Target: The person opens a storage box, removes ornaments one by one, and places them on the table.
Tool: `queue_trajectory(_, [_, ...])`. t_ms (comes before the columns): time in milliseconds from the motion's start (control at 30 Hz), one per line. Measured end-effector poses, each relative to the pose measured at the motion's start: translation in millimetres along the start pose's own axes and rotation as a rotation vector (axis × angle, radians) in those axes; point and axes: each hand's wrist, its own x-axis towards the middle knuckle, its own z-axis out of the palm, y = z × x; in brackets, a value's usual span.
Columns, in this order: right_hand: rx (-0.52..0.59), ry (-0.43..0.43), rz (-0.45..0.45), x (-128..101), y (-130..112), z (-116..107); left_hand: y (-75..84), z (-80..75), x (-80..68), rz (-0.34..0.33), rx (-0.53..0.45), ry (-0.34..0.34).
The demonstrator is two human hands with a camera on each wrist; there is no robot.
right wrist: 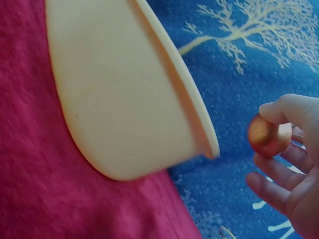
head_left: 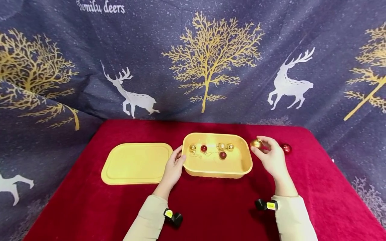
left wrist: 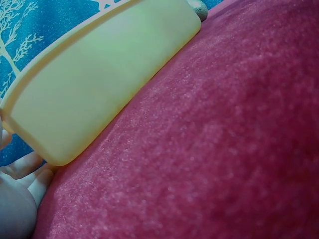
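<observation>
A yellow rectangular box (head_left: 211,172) stands with several small gold and red Christmas baubles inside, among them a shiny red bauble (head_left: 203,148) and a gold bauble (head_left: 192,147). My left hand (head_left: 174,166) holds the box at its left end, thumb at the rim and fingers along the outside of the wall. Just past the box's right end, my right hand (head_left: 272,157) pinches a matte gold bauble (right wrist: 269,135) between thumb and fingers. This bauble is above table height, outside the rim. A larger red bauble (head_left: 286,148) lies on the cloth behind the right hand.
The flat yellow lid (head_left: 137,164) lies on the red tablecloth (head_left: 208,207) to the left of the box. A dark blue curtain (head_left: 181,60) printed with deer and trees hangs behind the table and along its sides.
</observation>
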Motion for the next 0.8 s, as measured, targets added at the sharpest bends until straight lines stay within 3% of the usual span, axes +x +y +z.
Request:
queue_trajectory(267, [-0.021,0.044,0.067,1.8,3.8,-13.0,5.1,-0.6,-0.2,-0.023,-0.014,-0.015])
queue_trajectory(500, [-0.02,0.084,0.106,2.8,8.3,-19.8,31.9,-2.5,-13.9,-0.015,-0.002,-0.028])
queue_trajectory(800, [-0.025,0.126,0.147,3.9,17.9,-26.6,32.7,-1.8,-14.4,-0.02,-0.019,-0.032])
